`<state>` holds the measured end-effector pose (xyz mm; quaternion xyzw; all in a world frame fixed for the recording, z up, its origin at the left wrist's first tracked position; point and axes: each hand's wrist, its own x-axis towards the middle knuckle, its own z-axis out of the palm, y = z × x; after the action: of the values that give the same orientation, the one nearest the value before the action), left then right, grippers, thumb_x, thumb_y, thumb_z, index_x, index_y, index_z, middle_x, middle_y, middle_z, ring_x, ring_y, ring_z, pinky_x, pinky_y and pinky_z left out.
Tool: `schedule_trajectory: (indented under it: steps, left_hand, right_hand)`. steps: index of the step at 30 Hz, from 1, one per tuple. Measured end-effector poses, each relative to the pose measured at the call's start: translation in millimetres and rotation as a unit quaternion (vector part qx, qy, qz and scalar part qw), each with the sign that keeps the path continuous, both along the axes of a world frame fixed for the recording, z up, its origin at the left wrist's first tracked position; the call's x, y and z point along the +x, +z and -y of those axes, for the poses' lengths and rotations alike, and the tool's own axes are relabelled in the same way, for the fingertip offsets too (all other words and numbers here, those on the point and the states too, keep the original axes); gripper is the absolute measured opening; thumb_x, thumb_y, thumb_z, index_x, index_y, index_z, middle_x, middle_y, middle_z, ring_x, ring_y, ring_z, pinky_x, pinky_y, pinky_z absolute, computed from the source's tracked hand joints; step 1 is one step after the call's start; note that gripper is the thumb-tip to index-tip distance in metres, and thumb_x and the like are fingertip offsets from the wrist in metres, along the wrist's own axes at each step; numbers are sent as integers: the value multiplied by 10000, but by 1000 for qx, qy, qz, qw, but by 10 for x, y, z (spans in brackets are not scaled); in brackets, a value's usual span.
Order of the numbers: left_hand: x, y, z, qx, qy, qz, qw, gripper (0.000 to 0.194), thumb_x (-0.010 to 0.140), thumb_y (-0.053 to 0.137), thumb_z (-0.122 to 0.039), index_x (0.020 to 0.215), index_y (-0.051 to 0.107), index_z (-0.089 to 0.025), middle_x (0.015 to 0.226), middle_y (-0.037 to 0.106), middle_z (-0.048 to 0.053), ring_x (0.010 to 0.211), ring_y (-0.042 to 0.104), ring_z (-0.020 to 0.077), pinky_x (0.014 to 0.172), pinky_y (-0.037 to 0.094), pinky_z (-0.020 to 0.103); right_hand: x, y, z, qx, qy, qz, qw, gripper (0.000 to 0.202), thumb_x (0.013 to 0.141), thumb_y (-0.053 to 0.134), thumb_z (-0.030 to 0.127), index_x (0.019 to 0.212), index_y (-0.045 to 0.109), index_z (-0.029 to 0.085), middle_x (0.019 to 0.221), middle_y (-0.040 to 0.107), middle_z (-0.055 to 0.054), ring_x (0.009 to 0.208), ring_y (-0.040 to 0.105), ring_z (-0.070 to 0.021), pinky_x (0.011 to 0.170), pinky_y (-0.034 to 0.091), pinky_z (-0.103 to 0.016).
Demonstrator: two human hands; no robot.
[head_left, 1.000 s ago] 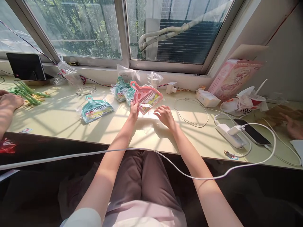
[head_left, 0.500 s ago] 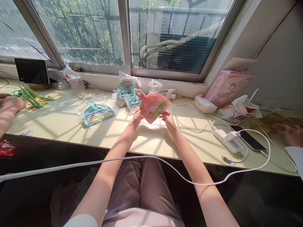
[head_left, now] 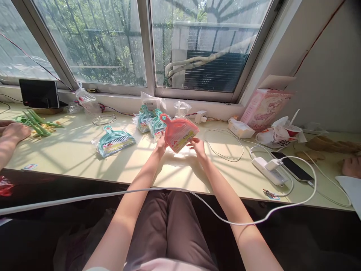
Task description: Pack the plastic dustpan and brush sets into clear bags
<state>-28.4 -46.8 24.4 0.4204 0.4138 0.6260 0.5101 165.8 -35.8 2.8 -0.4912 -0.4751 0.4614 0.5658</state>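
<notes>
Pink dustpan [head_left: 178,134] between both hands

Bright sun through the window [head_left: 113,45] casts barred shadows on the table [head_left: 70,150]; edges warp

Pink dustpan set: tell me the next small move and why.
Probably lower the pink dustpan set onto the bare desk in front. The left hand and right hand hold it by its lower edge, tilted above the surface, and teal packaged sets already lie flat nearby.
</notes>
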Motion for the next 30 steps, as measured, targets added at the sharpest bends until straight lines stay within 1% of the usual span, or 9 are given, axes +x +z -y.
schedule_trajectory:
  steps: [4,7,9,12,16,18,21,24,30]
  left_hand:
    - [-348,18,-81,-26,76,80,994,641,1051,473,-681,1540,593,-283,1448,713,155,1385,670,299,1125,581,482]
    - [-735,57,-109,30,161,121,979,781,1043,428,-710,1698,386,-286,1638,576,144,1544,534,275,1184,549,468]
    - [-905,85,-109,52,168,125,976,923,996,438,-780,1747,266,-273,1774,396,125,1626,422,270,1231,507,443]
    - [-867,109,-91,22,79,120,989,1013,973,414,-827,1749,250,-197,1835,224,171,1661,352,295,1273,447,441]
    - [-422,65,-37,17,-159,55,986,943,908,643,-800,1620,502,-197,1635,559,237,1537,537,364,1248,457,550]
    - [-223,10,-20,21,-223,26,974,854,855,765,-743,1505,631,-206,1497,682,228,1466,600,400,1222,473,592]
    - [-102,-84,-52,8,-161,10,987,637,808,872,-577,1324,749,-224,1353,770,189,1379,656,434,1175,516,603]
    - [-144,-139,-130,-20,-54,13,998,512,804,846,-442,1253,767,-211,1257,804,168,1344,680,446,1139,554,609]
    - [-253,-76,-160,0,39,69,997,513,871,729,-354,1361,682,-212,1423,742,158,1472,603,374,1186,547,556]
  right_hand:
    - [52,43,5,19,-7,7,1000,214,711,825,384,770,731,201,792,771,-63,637,750,-211,483,456,-249]
    - [136,71,-9,35,-11,23,999,222,672,821,428,726,714,241,731,732,-37,524,584,-154,440,398,-279]
    - [190,80,-29,35,-26,5,999,243,664,811,468,706,682,266,650,663,-3,491,447,-130,432,380,-293]
    - [251,95,-59,31,-58,-44,997,282,657,788,493,700,620,271,590,554,37,478,328,-108,439,332,-291]
    - [300,121,-34,34,-53,-63,996,313,662,796,496,697,576,276,587,507,49,486,324,-113,462,349,-293]
    - [292,114,-1,51,-5,-43,998,304,684,808,504,712,612,273,621,561,29,497,384,-123,480,403,-300]
    - [225,71,20,49,80,24,995,278,727,826,510,748,694,266,743,711,-37,509,539,-147,499,469,-319]
    - [175,25,-26,6,83,60,995,289,764,833,517,739,716,254,839,791,-87,526,658,-182,484,451,-310]
    - [506,19,-190,-7,-182,-121,976,536,927,572,745,748,645,245,651,689,-30,424,495,-115,438,392,-267]
